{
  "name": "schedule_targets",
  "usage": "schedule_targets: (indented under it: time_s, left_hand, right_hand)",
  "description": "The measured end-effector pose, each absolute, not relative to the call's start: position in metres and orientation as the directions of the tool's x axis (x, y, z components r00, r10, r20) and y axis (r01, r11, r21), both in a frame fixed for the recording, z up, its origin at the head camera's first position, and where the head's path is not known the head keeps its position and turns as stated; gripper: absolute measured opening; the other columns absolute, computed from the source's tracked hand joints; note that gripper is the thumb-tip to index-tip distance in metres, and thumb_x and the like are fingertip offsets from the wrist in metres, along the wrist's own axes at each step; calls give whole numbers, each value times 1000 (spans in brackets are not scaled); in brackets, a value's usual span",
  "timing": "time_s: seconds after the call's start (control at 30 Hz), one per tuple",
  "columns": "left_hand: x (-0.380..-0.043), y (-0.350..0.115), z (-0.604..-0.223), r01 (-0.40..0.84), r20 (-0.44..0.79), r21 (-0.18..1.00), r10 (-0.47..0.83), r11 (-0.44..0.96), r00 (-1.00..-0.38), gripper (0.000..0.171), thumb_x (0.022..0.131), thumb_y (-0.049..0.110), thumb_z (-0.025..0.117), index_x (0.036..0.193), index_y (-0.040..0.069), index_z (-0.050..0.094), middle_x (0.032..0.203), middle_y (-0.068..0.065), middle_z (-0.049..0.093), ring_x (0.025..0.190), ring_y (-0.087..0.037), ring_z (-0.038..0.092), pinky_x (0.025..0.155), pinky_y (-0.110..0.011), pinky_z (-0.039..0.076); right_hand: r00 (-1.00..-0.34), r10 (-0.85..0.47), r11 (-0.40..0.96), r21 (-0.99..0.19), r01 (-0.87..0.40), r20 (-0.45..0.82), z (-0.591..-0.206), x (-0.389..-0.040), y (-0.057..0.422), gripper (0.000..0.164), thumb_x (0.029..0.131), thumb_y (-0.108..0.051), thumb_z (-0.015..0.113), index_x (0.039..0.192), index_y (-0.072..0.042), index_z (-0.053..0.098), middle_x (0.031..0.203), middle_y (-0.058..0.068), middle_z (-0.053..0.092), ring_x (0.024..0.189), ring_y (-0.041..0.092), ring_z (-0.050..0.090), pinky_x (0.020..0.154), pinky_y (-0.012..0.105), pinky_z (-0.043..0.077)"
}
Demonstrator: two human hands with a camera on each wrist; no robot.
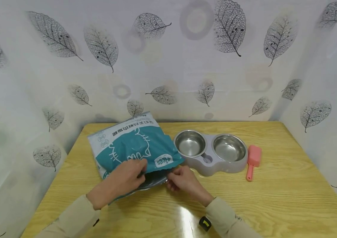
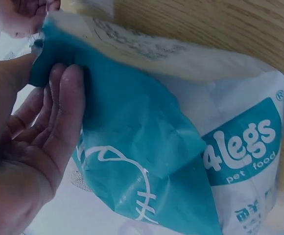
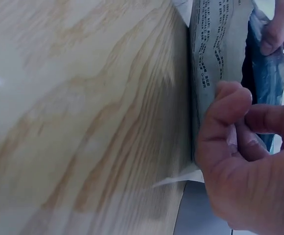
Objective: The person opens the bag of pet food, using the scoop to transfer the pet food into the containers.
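Note:
A teal and white pet food bag (image 1: 134, 145) lies on the table with its mouth toward me, gaping to show a dark silvery inside. My left hand (image 1: 125, 180) pinches the upper edge of the mouth; in the left wrist view, its thumb and fingers (image 2: 67, 105) are on either side of the teal film. At the right corner of the mouth, my right hand (image 1: 186, 181) grips the bag's edge between thumb and curled fingers. The right wrist view shows that hand (image 3: 249, 171) close by the printed back panel (image 3: 215, 54). The bag's contents are hidden.
Right of the bag stands a grey double feeder (image 1: 208, 169) with two steel bowls, its left end close to the bag. A pink scoop (image 1: 255, 157) lies beyond it. The wooden table (image 1: 290, 198) meets a leaf-print curtain (image 1: 168, 66) behind.

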State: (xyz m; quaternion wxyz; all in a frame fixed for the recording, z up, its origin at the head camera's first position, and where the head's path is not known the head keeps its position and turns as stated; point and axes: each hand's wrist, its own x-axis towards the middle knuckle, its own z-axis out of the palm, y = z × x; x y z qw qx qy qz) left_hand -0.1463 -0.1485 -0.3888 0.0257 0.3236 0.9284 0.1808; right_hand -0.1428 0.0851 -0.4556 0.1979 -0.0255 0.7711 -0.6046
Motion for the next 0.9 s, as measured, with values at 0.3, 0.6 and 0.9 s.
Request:
schedule_targets:
  time_s: [0.3,0.6,0.9]
  left_hand:
    - [-155,-161,-376,523,64,457,560,719,-826,26,94,2,63,79,18,49,62,9,37,54,-1,33,53,-19,30]
    - [-160,-165,-371,541,108,470,562,698,-820,20,93,0,61,84,16,53,64,9,42,54,-1,36,53,-20,33]
    - [-160,-162,-372,556,109,454,576,696,-810,22,92,2,63,83,18,51,64,10,41,54,0,35,54,-20,33]
  right_hand:
    - [-921,-303,354,-926,130,-245,-464,-142,85,29,91,-9,60,72,5,75,63,10,72,48,7,59,47,22,49]
    - [-939,-284,428,-902,57,-195,-462,-141,82,41,96,-21,62,62,0,72,50,-1,62,44,4,54,45,20,44]
    - [-989,-114,472,-881,30,-95,-453,-151,84,36,94,-18,63,59,-9,64,46,-6,54,45,8,53,48,24,42]
